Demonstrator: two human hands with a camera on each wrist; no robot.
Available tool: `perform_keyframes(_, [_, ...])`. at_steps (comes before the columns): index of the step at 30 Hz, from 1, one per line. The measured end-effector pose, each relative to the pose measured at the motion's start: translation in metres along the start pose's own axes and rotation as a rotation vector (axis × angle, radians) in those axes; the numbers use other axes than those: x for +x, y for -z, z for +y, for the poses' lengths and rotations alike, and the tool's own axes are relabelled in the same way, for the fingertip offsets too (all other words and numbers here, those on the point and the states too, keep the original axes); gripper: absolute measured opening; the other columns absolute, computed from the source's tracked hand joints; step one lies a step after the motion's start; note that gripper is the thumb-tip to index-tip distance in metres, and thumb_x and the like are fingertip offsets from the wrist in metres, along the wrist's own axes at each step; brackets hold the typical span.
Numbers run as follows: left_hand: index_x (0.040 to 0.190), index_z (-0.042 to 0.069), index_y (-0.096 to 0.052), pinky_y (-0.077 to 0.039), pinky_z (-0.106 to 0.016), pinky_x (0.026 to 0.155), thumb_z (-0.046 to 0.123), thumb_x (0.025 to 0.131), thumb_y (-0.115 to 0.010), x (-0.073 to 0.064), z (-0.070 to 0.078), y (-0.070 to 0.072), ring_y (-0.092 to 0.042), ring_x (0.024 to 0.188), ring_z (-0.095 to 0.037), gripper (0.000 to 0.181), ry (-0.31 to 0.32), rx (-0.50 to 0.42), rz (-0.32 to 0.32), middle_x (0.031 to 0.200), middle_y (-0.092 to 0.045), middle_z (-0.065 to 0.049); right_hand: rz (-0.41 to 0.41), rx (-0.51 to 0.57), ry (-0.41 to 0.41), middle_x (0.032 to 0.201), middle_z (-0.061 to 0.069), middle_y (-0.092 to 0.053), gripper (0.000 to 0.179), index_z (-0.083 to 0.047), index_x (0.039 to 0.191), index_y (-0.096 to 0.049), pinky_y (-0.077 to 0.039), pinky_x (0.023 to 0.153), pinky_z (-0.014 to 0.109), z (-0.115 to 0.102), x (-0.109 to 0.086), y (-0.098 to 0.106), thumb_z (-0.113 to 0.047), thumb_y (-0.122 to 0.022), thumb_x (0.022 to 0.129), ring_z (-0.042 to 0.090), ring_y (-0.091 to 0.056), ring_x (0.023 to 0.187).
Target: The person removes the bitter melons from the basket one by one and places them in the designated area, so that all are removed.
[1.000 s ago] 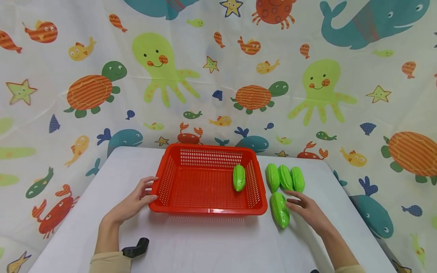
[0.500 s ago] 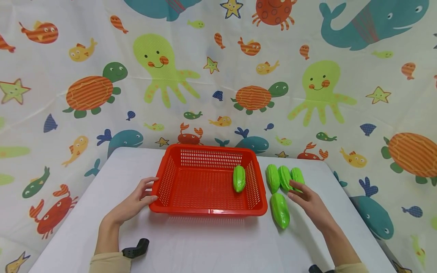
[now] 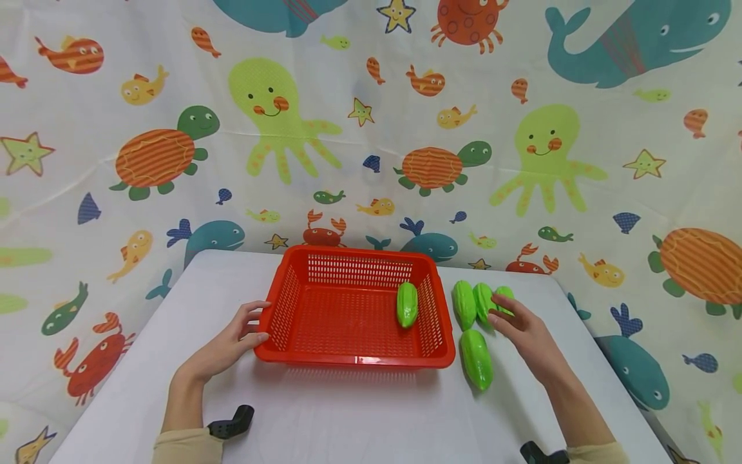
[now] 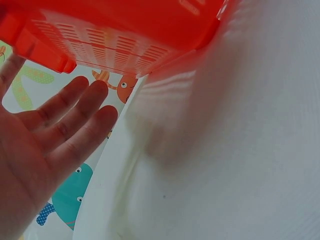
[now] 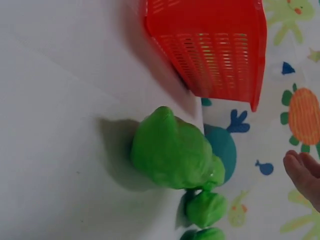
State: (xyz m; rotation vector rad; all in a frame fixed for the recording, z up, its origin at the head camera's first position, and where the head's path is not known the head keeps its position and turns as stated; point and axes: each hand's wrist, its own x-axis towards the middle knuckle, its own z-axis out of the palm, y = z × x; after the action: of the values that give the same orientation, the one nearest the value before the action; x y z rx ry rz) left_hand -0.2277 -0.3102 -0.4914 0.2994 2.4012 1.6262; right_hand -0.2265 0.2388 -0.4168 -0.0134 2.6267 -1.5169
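Observation:
A red plastic basket [image 3: 355, 362] stands mid-table with one green ridged fruit, like a star fruit [image 3: 407, 305], inside near its right wall. My left hand [image 3: 228, 341] is at the basket's left rim, fingers mostly straight; in the left wrist view the palm [image 4: 30, 160] lies beside the basket wall [image 4: 110, 50]. My right hand [image 3: 530, 338] hovers over the back row of green fruits, fingers loosely bent and holding nothing. It partly hides the rightmost fruit [image 3: 505, 294]. Beside that one are a middle fruit [image 3: 484, 301] and a left fruit [image 3: 464, 304]. A larger green fruit [image 3: 476, 359] lies nearer me.
A white table [image 3: 348, 419] carries everything. Behind it hangs a cloth [image 3: 359, 64] printed with sea animals. Black wrist cameras are strapped at my left wrist [image 3: 232, 422] and right wrist [image 3: 542, 453].
My right hand has moved away from the near green fruit, up and back toward the rightmost fruits of the row. My left hand and the basket have stayed put.

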Motion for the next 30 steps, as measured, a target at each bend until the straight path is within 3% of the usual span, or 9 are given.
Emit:
perform_keyframes(13, [0.149, 0.028, -0.022, -0.049, -0.055, 0.094, 0.035, 0.092, -0.065, -0.001, 0.000, 0.000, -0.040, 0.130, -0.042, 0.072, 0.014, 0.011, 0.000, 0.150, -0.028, -0.018, -0.003, -0.068, 0.126, 0.150, 0.012, -0.040, 0.066, -0.013, 0.151, -0.034, -0.046, 0.099, 0.052, -0.043, 0.003, 0.005, -0.042, -0.058, 0.097, 0.034, -0.043, 0.134])
perform_keyframes(18, [0.149, 0.027, -0.021, -0.049, -0.055, 0.094, 0.035, 0.093, -0.064, 0.000, 0.001, 0.001, -0.040, 0.130, -0.042, 0.072, 0.018, 0.010, -0.001, 0.150, -0.026, -0.018, -0.037, -0.058, 0.176, 0.150, 0.011, -0.041, 0.062, -0.013, 0.151, -0.034, -0.049, 0.097, 0.038, -0.063, 0.007, 0.007, -0.035, -0.058, 0.098, 0.033, -0.043, 0.134])
perform_keyframes(22, [0.149, 0.027, -0.021, -0.049, -0.055, 0.095, 0.035, 0.093, -0.064, 0.000, 0.001, 0.002, -0.040, 0.130, -0.042, 0.072, 0.014, 0.007, -0.002, 0.150, -0.026, -0.018, -0.030, -0.043, 0.184, 0.149, 0.009, -0.043, 0.063, -0.016, 0.151, -0.035, -0.048, 0.094, 0.024, -0.076, 0.012, 0.004, -0.038, -0.059, 0.097, 0.029, -0.043, 0.135])
perform_keyframes(25, [0.149, 0.027, -0.022, -0.049, -0.055, 0.095, 0.035, 0.093, -0.065, 0.000, 0.001, 0.002, -0.041, 0.130, -0.042, 0.072, 0.013, 0.003, -0.001, 0.150, -0.027, -0.018, -0.018, -0.033, 0.192, 0.149, 0.006, -0.043, 0.063, -0.017, 0.151, -0.036, -0.047, 0.098, 0.030, -0.085, 0.018, 0.001, -0.040, -0.060, 0.096, 0.027, -0.044, 0.134])
perform_keyframes(30, [0.149, 0.027, -0.021, -0.049, -0.054, 0.094, 0.035, 0.092, -0.065, 0.000, 0.000, 0.001, -0.040, 0.130, -0.042, 0.072, 0.013, -0.007, -0.001, 0.150, -0.027, -0.018, -0.035, -0.020, 0.211, 0.151, 0.007, -0.041, 0.066, -0.016, 0.151, -0.036, -0.042, 0.104, 0.052, -0.097, 0.029, -0.008, -0.040, -0.062, 0.095, 0.030, -0.043, 0.135])
